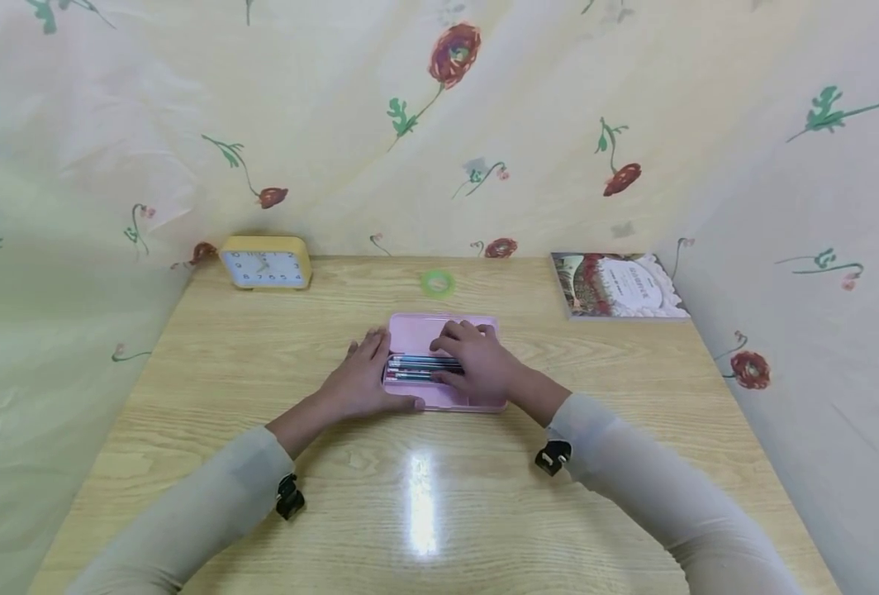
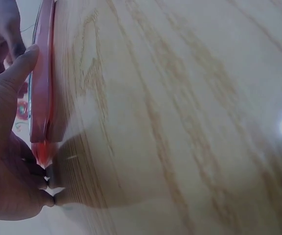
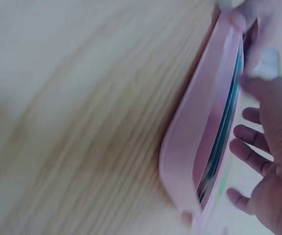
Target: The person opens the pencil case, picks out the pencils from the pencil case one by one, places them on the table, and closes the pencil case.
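Observation:
A pink pencil case (image 1: 411,334) lies on the wooden table with its lid folded back. Several pencils (image 1: 412,376) lie side by side in its tray. My left hand (image 1: 365,385) holds the left end of the case, its thumb along the near edge; in the left wrist view the thumb presses on the pink side wall (image 2: 42,98). Over the right half of the case is my right hand (image 1: 480,364), hiding the pencils' right ends. In the right wrist view its fingers (image 3: 250,155) are spread and loosely bent beside the pencils, with the thumb close to them.
A yellow clock (image 1: 264,263) stands at the back left against the patterned cloth. Behind the case lies a green roll of tape (image 1: 437,283). A book or magazine (image 1: 621,285) with a floral cover lies at the back right. Floral cloth (image 1: 335,124) encloses the table's back and sides.

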Tool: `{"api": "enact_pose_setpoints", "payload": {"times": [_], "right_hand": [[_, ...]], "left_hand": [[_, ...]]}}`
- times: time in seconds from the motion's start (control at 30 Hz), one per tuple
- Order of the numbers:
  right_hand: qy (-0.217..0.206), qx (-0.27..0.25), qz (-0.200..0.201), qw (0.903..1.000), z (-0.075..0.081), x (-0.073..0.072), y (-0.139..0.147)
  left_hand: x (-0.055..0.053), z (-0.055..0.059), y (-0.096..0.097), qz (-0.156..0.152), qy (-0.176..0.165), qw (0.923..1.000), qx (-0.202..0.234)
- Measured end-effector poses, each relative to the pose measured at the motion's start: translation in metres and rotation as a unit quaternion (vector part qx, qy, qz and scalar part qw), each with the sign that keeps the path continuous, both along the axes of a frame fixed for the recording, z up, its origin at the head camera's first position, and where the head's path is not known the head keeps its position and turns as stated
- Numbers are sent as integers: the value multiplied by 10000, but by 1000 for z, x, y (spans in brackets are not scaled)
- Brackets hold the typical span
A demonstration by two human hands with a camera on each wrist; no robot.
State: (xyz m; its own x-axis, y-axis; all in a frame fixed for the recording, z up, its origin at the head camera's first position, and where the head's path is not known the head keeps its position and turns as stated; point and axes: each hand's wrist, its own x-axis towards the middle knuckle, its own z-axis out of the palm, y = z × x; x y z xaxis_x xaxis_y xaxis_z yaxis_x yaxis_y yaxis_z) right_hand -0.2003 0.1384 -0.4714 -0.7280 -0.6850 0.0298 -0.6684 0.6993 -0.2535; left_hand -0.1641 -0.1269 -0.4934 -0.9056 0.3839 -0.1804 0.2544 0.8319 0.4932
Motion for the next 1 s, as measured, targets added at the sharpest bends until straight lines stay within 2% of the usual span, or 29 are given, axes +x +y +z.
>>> {"api": "enact_pose_setpoints", "payload": {"times": [0.13, 0.23, 0.4, 0.57, 1.0], "right_hand": [[572, -114, 37, 9983, -3, 8, -12], [725, 6, -30, 9974, -5, 11, -19], [498, 292, -326, 9978, -2, 12, -30], [286, 646, -496, 9963, -1, 16, -33], [574, 1363, -168, 9889, 6, 20, -40]], "left_hand": [[2, 1, 2, -8, -14, 10000, 44], [2, 0, 0, -11, -24, 10000, 32], [2, 0, -3, 20, 44, 10000, -55], [3, -1, 0, -9, -18, 10000, 48], [2, -3, 0, 31, 80, 9999, 63]]}}
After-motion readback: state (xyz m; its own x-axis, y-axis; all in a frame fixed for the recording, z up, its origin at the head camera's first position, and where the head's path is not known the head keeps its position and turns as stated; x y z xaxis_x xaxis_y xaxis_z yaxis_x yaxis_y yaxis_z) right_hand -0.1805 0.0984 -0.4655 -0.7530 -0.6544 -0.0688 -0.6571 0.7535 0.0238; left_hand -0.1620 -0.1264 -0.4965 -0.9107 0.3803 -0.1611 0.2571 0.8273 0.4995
